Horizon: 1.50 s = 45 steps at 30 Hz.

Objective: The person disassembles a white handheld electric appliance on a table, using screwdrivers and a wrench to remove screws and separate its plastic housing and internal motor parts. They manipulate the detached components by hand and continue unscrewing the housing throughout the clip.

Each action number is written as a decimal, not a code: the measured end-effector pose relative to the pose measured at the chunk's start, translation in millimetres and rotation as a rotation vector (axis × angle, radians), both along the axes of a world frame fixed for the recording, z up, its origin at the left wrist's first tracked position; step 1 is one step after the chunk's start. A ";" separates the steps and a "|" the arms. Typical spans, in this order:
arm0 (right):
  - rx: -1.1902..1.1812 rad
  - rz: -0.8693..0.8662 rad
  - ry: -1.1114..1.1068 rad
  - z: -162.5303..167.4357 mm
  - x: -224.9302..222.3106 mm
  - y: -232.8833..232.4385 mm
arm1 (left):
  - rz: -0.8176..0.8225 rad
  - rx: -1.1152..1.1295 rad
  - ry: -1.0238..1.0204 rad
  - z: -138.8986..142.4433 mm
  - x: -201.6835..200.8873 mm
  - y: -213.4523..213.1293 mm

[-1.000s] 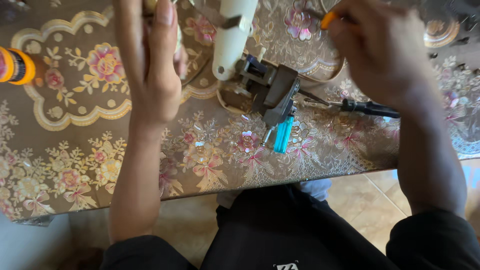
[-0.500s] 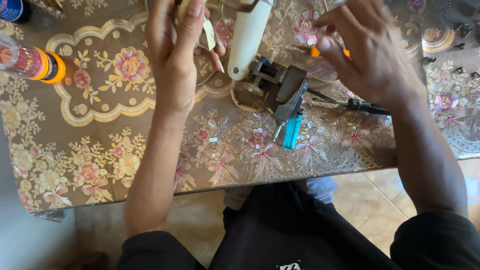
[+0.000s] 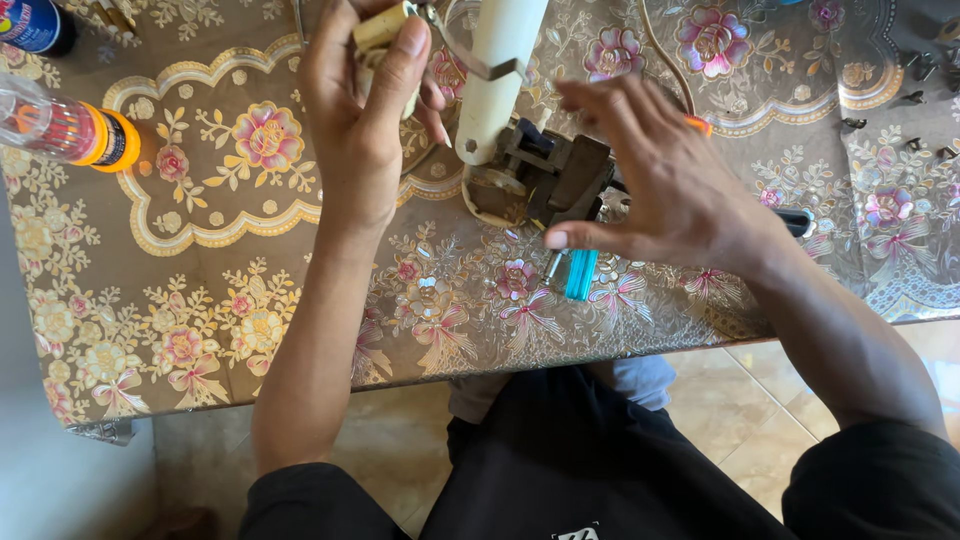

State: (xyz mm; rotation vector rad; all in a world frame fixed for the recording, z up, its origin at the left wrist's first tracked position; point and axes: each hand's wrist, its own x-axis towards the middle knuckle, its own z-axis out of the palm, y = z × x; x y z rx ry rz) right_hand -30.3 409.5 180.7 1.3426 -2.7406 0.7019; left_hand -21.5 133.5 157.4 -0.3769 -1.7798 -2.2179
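Beside the small dark bench vise [image 3: 548, 172] that sits near the middle of the flowered tablecloth [image 3: 230, 330], both hands are at work. Left of the vise, the left hand [image 3: 362, 120] is closed around a pale, yellowish block-like piece [image 3: 380, 28] — thumb pressed along its front, fingers wrapped behind — and a thin curved metal part [image 3: 478, 62] juts from that piece toward the vise. What exactly the piece is cannot be told, since the hand covers most of it.

Rising from the top of the vise toward the far edge of the table is a cream-white tube [image 3: 500, 70], tilted slightly, its lower end touching the vise. Right of the vise, the right hand [image 3: 665, 185] hovers spread open, fingers extended over the vise and thumb stretched along its near side; a small orange thing [image 3: 698, 124] shows just behind the fingers, though whether the hand holds it cannot be told.

Just in front of the vise, toward the person, lies a turquoise-handled tool [image 3: 580, 273] on the cloth. Far to the left of the vise, a clear plastic bottle with an orange cap [image 3: 75, 130] lies on its side. Well to the right of the vise, small dark screws [image 3: 915, 95] are scattered — near the table's corner.
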 end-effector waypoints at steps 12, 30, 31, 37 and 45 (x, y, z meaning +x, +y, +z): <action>0.041 0.080 -0.077 3.9 -1.1 -7.7 | -0.036 0.375 -0.191 -10.2 -11.7 -7.6; -0.353 0.026 -0.074 6.0 9.6 -6.5 | -0.376 0.027 -0.132 9.8 6.0 13.5; -0.335 0.028 -0.031 5.3 10.5 -7.8 | -0.393 -0.006 -0.125 10.1 7.2 16.5; -0.391 -0.100 -0.088 2.1 16.4 -5.8 | -0.399 -0.060 -0.136 9.9 10.9 26.0; -0.634 -0.137 -0.341 -12.5 10.8 3.6 | -0.550 0.340 -0.212 18.7 13.0 26.5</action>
